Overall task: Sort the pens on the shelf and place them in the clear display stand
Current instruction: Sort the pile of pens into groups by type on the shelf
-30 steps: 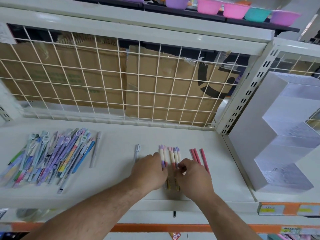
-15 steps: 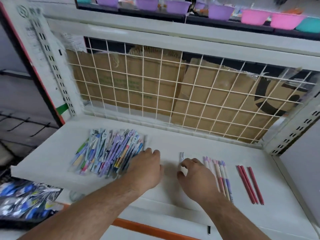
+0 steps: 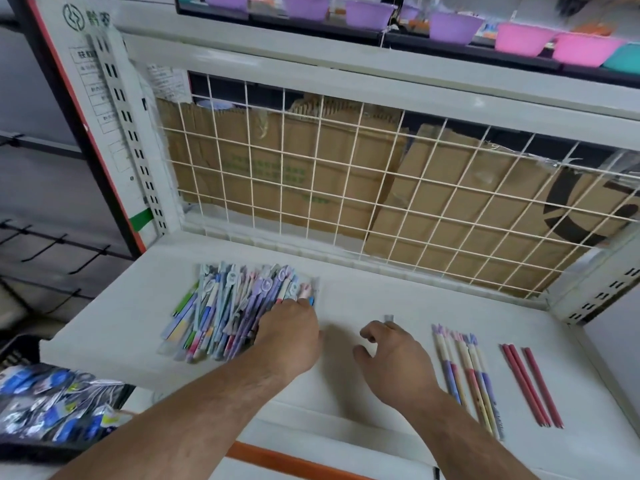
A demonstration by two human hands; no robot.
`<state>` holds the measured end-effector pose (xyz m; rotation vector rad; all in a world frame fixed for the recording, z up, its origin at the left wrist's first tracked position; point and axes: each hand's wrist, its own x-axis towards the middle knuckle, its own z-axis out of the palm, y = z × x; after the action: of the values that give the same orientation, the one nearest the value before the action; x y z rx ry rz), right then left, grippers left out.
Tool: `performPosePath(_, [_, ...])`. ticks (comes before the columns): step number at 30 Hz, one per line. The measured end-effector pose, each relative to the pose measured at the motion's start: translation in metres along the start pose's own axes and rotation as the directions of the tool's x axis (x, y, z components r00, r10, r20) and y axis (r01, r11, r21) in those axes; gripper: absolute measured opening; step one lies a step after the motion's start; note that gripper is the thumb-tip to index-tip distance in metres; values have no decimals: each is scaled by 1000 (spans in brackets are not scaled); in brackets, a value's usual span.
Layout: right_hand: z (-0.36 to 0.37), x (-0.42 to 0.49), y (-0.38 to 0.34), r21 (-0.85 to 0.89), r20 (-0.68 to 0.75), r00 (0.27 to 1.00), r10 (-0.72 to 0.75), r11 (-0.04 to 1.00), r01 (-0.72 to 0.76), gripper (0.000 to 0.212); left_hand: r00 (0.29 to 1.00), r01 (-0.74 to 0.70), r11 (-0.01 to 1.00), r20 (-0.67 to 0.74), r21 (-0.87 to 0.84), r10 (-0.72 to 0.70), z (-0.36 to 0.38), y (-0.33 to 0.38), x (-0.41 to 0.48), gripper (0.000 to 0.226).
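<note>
A mixed pile of pens (image 3: 221,310) in blue, purple and green lies at the left of the white shelf (image 3: 363,292). My left hand (image 3: 291,329) rests on the pile's right edge, fingertips on the pens. My right hand (image 3: 391,355) hovers mid-shelf with loosely curled fingers over a single grey pen (image 3: 388,317); only the pen's tip shows, and I cannot tell if they touch. Right of it lies a row of pastel pens (image 3: 464,372), then three red pens (image 3: 530,386). The clear display stand is out of view.
A white wire grid (image 3: 346,185) with cardboard behind it closes the shelf's back. Purple and pink bowls (image 3: 523,38) stand on the shelf above. Slotted uprights (image 3: 602,296) frame both sides. Blue packets (image 3: 52,403) lie in a tray at the lower left.
The view has swung left, so the display stand has left the frame. My left hand moved from the pastel pens to the mixed pile. My right hand shifted left to the single grey pen.
</note>
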<state>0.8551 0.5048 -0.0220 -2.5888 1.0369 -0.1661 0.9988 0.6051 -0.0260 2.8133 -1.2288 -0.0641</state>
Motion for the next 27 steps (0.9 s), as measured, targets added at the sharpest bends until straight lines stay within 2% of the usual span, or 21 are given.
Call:
performPosePath(4, [0,-2,4,7,12,1000,16,1000,-16,30,1000,15,1000,27,-20,-15,4,1,10,58])
performPosePath(16, [-2,-5,15,43,21,999,32,999,-33,29,989,50,998,138,-48,-43,6,9,20,32])
performPosePath(20, [-2,-7,18,69,19,999,44,997,-46,26,973,-4,1000,230,-28,10,-3,9,22,20])
performPosePath(27, [-3,-13,24,75,48,998,43,996,-47,25,964,-16,999,265,42,5,-2,17,17,19])
